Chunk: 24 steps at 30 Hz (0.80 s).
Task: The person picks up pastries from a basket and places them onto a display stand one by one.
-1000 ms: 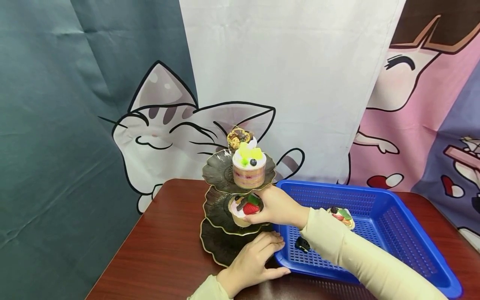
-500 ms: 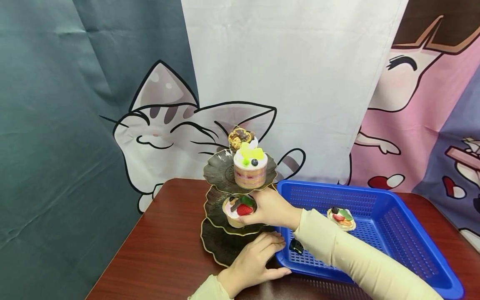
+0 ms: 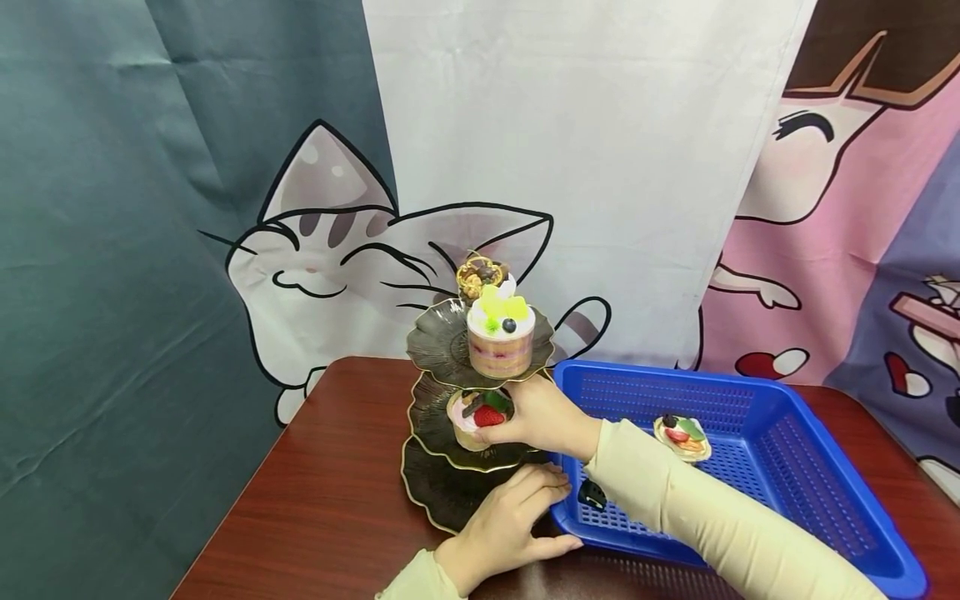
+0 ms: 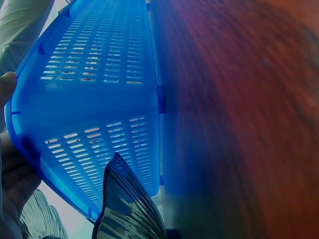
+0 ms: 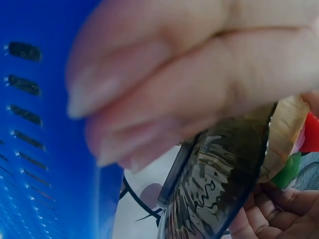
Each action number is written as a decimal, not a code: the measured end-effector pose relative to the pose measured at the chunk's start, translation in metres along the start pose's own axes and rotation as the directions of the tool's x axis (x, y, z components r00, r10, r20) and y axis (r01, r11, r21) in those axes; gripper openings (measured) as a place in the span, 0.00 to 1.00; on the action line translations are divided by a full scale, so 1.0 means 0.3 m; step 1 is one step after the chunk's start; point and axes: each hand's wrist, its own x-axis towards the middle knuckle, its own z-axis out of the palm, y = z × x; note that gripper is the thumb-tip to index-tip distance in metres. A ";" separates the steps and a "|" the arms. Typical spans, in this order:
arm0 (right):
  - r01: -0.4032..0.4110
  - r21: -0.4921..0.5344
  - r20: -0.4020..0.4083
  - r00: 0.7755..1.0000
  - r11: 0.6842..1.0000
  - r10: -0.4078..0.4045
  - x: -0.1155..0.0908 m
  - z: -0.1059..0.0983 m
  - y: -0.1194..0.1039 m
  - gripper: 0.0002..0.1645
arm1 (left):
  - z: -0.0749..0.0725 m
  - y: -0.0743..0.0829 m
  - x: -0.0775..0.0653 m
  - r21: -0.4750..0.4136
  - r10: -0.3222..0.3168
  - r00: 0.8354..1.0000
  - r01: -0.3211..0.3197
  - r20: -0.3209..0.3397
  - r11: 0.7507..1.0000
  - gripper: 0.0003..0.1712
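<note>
In the head view, my right hand (image 3: pixel 543 421) holds a strawberry tart (image 3: pixel 467 427) by its right side on the middle plate (image 3: pixel 431 442) of a three-tier dark scalloped stand. The tart has pink cream, a strawberry and a green leaf; the hand covers part of it. In the right wrist view the tart's tan shell (image 5: pixel 291 124) sits between thumb and fingers. My left hand (image 3: pixel 506 525) grips the near left corner of the blue basket (image 3: pixel 712 379), fingers and thumb on either side of it.
A layered fruit cake (image 3: pixel 500 350) and a chocolate-topped dessert (image 3: pixel 480 279) stand on the top plate. Inside the basket lie a fruit tart (image 3: pixel 682 437) and a small black object (image 3: pixel 592 493). The brown table (image 3: pixel 300 483) extends to the left; a printed curtain (image 3: pixel 600 125) hangs behind.
My right hand has moved the strawberry tart a little left on the middle plate, and it now sits almost still. The left hand stays at the basket corner.
</note>
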 end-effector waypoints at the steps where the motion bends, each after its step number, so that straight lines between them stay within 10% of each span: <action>1: -0.006 0.003 0.000 1.000 1.000 0.006 0.000 0.001 0.001 0.36 | 0.000 0.000 0.000 0.001 0.000 1.000 0.000 0.000 1.000 0.27; 24: -0.076 0.032 0.029 0.997 0.997 0.075 0.001 0.007 0.006 0.33 | -0.001 0.002 -0.003 -0.008 -0.013 1.000 0.013 0.005 1.000 0.27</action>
